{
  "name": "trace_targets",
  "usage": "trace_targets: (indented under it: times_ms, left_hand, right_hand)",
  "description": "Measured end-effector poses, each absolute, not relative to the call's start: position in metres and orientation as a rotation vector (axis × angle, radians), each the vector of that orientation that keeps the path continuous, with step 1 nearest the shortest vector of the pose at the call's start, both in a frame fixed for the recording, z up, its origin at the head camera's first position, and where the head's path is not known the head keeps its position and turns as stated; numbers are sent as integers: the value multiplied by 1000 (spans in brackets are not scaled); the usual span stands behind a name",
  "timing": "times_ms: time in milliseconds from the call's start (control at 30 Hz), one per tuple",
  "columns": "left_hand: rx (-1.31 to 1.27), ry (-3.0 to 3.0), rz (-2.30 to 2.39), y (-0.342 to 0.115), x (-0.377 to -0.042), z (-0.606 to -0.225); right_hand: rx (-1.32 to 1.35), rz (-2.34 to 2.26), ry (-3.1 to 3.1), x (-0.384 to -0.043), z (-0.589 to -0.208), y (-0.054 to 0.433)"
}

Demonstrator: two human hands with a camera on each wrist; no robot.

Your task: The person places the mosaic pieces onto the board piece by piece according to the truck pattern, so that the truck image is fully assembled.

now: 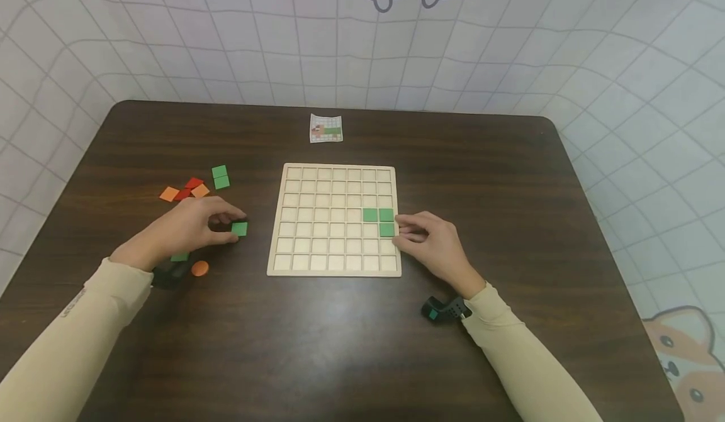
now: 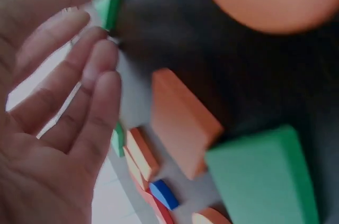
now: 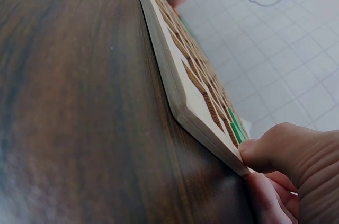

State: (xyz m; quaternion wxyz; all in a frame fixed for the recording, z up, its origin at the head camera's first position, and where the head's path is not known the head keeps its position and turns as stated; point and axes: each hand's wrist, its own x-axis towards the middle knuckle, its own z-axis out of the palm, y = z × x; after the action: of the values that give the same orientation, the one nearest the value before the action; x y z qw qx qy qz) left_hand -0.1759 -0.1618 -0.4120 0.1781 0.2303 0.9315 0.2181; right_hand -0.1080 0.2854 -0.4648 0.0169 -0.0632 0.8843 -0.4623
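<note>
The left hand (image 1: 184, 228) pinches a green tile (image 1: 240, 229) between thumb and fingertips, left of the grid board (image 1: 320, 229); whether that tile is off the table (image 1: 334, 340) cannot be told. The right hand (image 1: 435, 247) pinches the board's right rim, thumb on top, close to three green tiles (image 1: 370, 214) seated in cells: two side by side, one just nearer beneath the rightmost.

The step in hand looks like picking up a tile. It would go best with a grip on opposite edges, the tile level, the other fingers off the orange tiles (image 1: 169, 194) and red tiles (image 1: 194, 183) just farther left. The left wrist should stay high, since an orange disc (image 1: 200, 268) lies close by and could be dragged. The right hand should steady the rim lightly, without tipping the board or nudging the seated tiles.
</note>
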Motion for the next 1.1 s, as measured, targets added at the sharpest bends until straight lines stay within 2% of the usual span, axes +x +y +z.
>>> trace_targets:
  times_ms: [567,1100]
  left_hand:
    - [689,2696,610,-160,-173,-416]
    - [762,2762,752,-134,-175,-413]
  right_hand:
    - [-180,-1482,2720,-107,-463,284]
    - [-180,-1498,2717,-105,-460,283]
